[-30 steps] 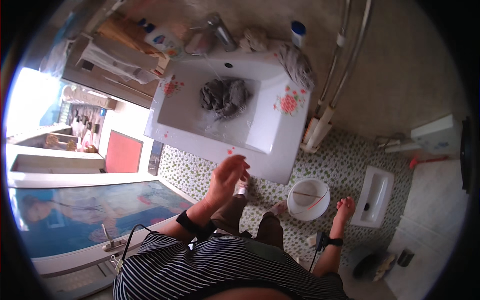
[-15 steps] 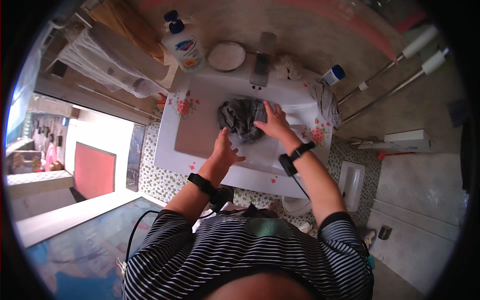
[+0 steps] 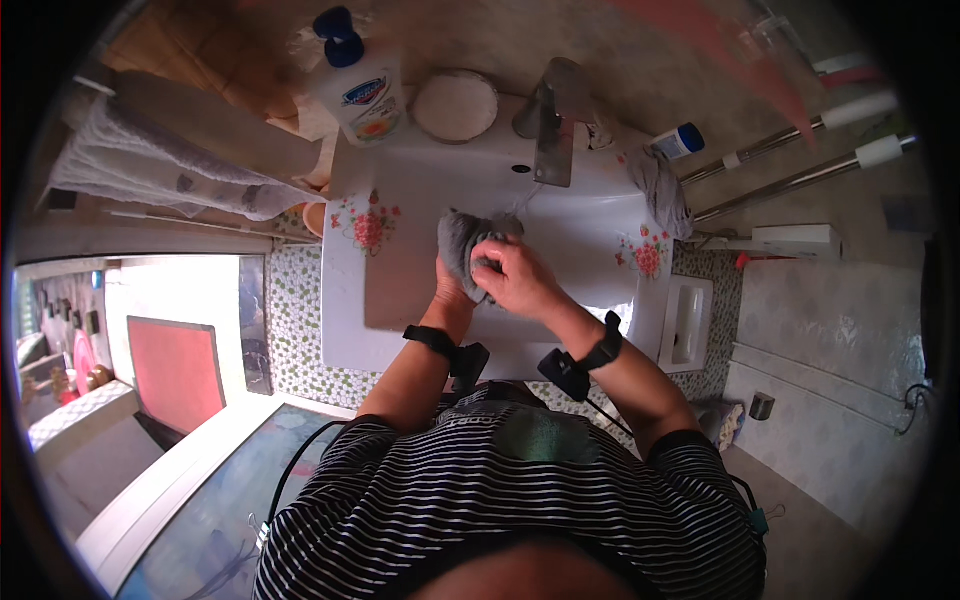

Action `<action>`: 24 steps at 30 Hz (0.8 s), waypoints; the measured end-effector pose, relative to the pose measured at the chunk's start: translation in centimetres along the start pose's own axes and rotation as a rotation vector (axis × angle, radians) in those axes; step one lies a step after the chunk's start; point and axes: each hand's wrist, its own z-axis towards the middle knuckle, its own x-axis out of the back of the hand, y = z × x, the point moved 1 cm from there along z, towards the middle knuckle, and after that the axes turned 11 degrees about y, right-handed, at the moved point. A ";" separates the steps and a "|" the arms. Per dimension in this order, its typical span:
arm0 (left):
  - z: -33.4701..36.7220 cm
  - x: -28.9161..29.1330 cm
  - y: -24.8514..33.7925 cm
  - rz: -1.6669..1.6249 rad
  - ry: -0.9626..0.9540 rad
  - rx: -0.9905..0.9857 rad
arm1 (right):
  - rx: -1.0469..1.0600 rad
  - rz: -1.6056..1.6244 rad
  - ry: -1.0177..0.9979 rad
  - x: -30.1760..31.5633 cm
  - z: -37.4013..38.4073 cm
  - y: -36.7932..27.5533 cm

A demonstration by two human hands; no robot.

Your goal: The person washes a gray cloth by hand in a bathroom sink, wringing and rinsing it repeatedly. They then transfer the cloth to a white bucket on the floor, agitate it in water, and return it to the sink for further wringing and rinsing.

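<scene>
Now the left hand [image 3: 452, 290] is pressing up against the grey cloth [image 3: 462, 243] from the near side, its fingers mostly hidden beneath, so its grip is unclear. The cloth is sitting mid-basin in the white sink [image 3: 400, 290], just below the tap [image 3: 553, 135]. The right hand [image 3: 515, 280] is curling closed over the cloth's right side, clutching it firmly.
</scene>
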 end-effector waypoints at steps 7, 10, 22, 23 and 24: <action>0.5 0.2 -0.9 0.155 0.082 -0.034 | 0.180 -0.265 0.456 -2.8 0.7 0.9; 0.6 0.2 -1.2 0.136 0.146 -0.023 | 0.049 -0.161 0.586 -3.1 1.7 1.8; -3.7 -4.8 5.2 0.241 0.552 -0.131 | -0.374 -0.643 0.229 2.6 4.7 14.9; -3.7 -4.7 5.0 0.343 0.633 -0.181 | -0.322 -0.653 0.261 1.7 4.1 15.5; -3.5 -3.5 4.4 0.361 0.644 -0.085 | -0.271 -0.662 0.293 0.1 3.2 16.2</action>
